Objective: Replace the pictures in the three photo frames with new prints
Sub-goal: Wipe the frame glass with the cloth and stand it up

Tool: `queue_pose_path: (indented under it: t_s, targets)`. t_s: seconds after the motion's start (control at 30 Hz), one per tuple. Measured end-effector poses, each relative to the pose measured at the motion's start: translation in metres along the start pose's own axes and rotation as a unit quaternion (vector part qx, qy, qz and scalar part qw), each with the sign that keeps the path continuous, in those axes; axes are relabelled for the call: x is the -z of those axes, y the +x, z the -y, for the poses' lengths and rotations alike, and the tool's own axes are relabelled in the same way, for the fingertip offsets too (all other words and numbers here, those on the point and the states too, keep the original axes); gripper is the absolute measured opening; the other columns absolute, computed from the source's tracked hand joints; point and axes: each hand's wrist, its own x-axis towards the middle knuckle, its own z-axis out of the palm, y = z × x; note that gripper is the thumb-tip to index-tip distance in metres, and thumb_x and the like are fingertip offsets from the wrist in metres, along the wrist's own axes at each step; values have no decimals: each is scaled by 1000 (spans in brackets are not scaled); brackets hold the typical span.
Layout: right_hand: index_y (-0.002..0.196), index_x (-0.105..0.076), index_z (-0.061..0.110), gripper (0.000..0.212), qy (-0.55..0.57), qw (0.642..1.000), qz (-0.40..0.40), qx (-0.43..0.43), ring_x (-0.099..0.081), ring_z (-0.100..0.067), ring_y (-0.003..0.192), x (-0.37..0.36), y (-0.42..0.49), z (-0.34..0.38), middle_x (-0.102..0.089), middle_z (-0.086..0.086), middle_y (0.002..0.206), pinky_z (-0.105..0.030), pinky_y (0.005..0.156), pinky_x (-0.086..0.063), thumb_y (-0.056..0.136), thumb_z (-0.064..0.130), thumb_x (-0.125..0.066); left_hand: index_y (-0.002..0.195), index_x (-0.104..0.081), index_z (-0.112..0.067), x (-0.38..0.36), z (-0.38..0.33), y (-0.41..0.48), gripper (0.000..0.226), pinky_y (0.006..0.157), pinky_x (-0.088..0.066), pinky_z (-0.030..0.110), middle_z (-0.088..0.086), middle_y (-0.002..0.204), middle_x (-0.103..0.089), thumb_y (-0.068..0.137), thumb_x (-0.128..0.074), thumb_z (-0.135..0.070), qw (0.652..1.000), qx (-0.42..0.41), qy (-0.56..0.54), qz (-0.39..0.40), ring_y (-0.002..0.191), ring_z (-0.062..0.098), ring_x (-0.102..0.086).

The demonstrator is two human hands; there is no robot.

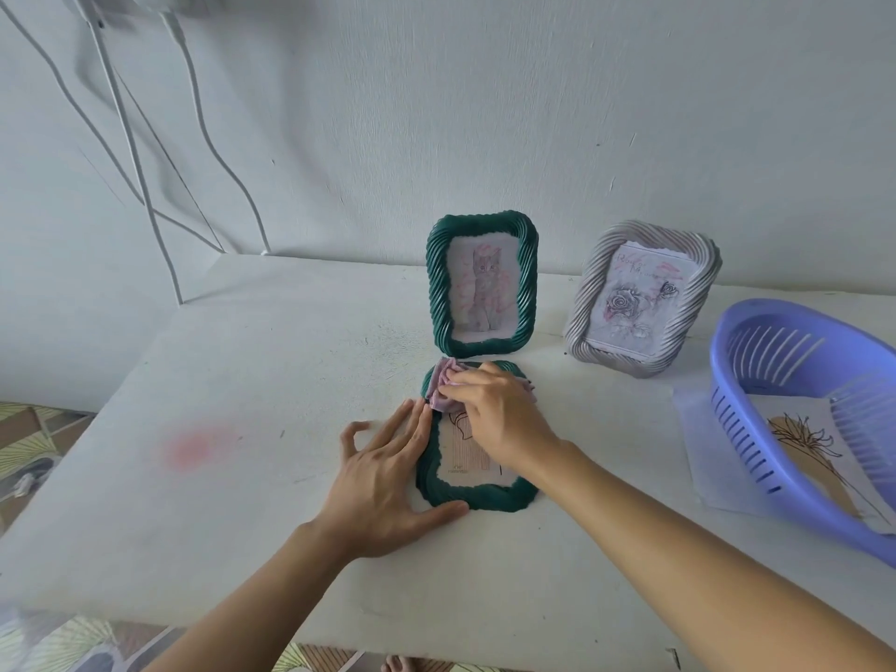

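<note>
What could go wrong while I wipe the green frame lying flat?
1. The cloth pinched in the right hand is at the far end of the flat green frame, close to the foot of the standing green frame. A long stroke could tip that one over.
2. The left hand only presses with straight fingers at the flat frame's left edge, so it may slide to the right.

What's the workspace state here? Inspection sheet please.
Surface: white table, pink stain at left.
Job's things: green frame lying flat, print inside; green frame with kitten print and silver frame with rose print standing behind; flower print at far right.
Clutter: purple slotted basket at right, by the flower print.
Hands: left hand flat against the lying frame's left edge; right hand holds a lilac cloth on its top.
Cables: white cables hang down the wall at left.
Surroundings: white wall; patterned floor at lower left.
</note>
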Motion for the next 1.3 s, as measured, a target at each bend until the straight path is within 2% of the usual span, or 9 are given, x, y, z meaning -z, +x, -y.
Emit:
queue_pose_path:
  t_s: [0.17,0.27,0.4,0.5,0.63,0.87,1.07,1.2,1.3]
  targets:
    - [124,-68,10,33,76,994,-68,-48,-61,-19,111,19,0,5,-69,-3,123,-33,97,-53,94,1,-59,158,11,-25,2,1,0,111,120,1,49,-13,164,9,77,-20,-95,999,8,-24,27,148,-1,17]
    - [122,-69,7,30,134,978,-146,-71,-65,-15,106,31,-2,17,-71,-4,117,-26,94,-53,95,1,-58,158,-9,-36,12,5,2,89,123,-6,45,-21,163,-4,86,-30,-84,983,34,-179,17,148,-9,3]
    - [119,-69,9,27,196,962,-173,-72,-65,-8,105,36,-6,40,-71,1,113,-23,92,-53,95,2,-59,120,-68,-36,46,-8,-2,37,101,-46,32,-19,128,-65,91,-57,-56,898,137,-395,-137,121,-3,-56]
    - [115,-69,15,23,211,961,-170,-58,-62,-5,106,31,-4,63,-68,12,111,-24,91,-51,95,6,-62,103,-75,-25,75,-24,-7,29,85,-52,34,-7,101,-76,93,-59,-46,803,202,-543,-142,98,8,-71]
    - [104,-71,18,13,294,941,-154,-61,-61,0,104,17,3,95,-63,27,104,-20,88,-51,95,11,-65,95,-75,-18,84,-24,-12,20,77,-49,31,-1,90,-77,96,-63,-33,764,244,-570,-178,85,10,-74]
    - [108,-74,35,20,315,939,-46,-125,-45,-3,125,-18,11,109,-58,19,124,-16,103,-37,96,26,-61,92,-74,-9,83,25,-33,23,74,-46,36,16,86,-70,97,-51,-11,750,288,-562,-196,69,17,-59]
    - [108,-73,39,29,506,842,79,-168,-60,-13,116,-33,33,118,-55,9,132,-29,94,-54,94,15,-64,95,-76,-12,101,64,-39,28,71,-47,31,6,88,-71,100,-49,-10,727,272,-617,-127,71,20,-63]
    - [107,-73,33,32,394,903,12,-174,-63,-9,98,-60,49,121,-64,8,110,-22,82,-53,82,13,-77,109,-72,-18,96,103,-34,17,78,-55,36,7,98,-76,94,-67,-24,743,310,-585,-101,82,22,-72]
    - [108,-71,26,36,328,927,-8,-181,-61,-7,96,-77,60,123,-64,6,105,-18,79,-52,76,13,-82,110,-69,-25,84,131,-31,35,71,-57,33,2,95,-76,79,-84,-22,811,329,-472,-108,83,20,-74]
